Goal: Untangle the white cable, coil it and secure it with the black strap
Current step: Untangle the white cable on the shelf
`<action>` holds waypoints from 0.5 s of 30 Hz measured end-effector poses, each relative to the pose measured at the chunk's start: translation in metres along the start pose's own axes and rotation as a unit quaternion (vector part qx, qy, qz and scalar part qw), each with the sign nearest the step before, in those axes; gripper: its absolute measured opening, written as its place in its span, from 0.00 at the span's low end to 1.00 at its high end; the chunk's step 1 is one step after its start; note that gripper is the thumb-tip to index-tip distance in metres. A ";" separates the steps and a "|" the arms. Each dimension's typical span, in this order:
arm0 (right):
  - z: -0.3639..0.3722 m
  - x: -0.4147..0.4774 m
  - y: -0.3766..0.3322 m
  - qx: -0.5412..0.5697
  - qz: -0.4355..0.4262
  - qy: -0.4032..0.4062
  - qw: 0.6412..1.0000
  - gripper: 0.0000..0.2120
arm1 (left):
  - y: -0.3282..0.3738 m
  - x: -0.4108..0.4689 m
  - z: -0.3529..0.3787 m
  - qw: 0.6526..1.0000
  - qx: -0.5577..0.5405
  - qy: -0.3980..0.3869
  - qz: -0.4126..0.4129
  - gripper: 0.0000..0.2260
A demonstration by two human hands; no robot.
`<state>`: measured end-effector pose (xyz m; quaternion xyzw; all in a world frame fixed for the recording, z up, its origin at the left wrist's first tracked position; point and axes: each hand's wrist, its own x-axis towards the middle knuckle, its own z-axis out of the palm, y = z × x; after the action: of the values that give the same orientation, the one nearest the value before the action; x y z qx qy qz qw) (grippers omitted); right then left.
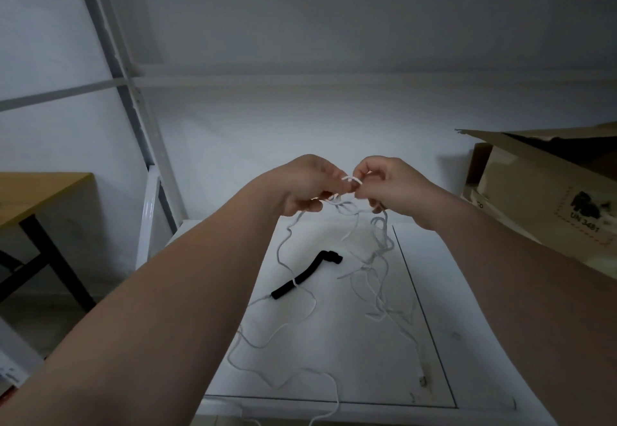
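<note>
A thin white cable [374, 278] hangs tangled from both my hands down onto the white table [430, 295], where loose loops spread towards the front edge. My left hand [309, 185] pinches the cable near a small raised loop. My right hand [389, 181] pinches the same loop from the other side, the two hands almost touching above the table's far end. A black strap [305, 275] lies flat on the table below my hands, with one cable strand crossing over it.
An open cardboard box [547, 185] stands at the right, close to my right forearm. A wooden desk with black legs [30, 198] is at the left. A white metal rack frame [133, 98] rises behind the table on the left.
</note>
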<state>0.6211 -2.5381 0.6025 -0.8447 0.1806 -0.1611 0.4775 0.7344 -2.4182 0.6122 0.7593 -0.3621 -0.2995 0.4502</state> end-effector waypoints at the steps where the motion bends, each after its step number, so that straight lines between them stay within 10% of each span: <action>1: -0.001 0.000 -0.003 0.044 0.031 -0.011 0.999 0.07 | -0.001 0.000 0.002 0.998 0.041 0.030 0.030 0.06; 5: -0.004 0.003 -0.004 0.034 0.082 -0.058 0.994 0.12 | -0.006 0.005 0.010 0.943 0.246 0.161 0.155 0.02; 10: -0.006 -0.002 0.002 0.009 0.107 -0.116 0.987 0.12 | -0.007 0.007 0.009 0.961 0.182 0.144 0.149 0.11; 15: -0.008 0.002 0.013 0.023 0.152 0.084 0.984 0.06 | -0.004 0.001 -0.001 0.988 0.094 0.097 0.080 0.08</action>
<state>0.6172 -2.5511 0.5957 -0.7795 0.3428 -0.1612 0.4989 0.7365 -2.4172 0.6091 0.7920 -0.4032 -0.1522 0.4325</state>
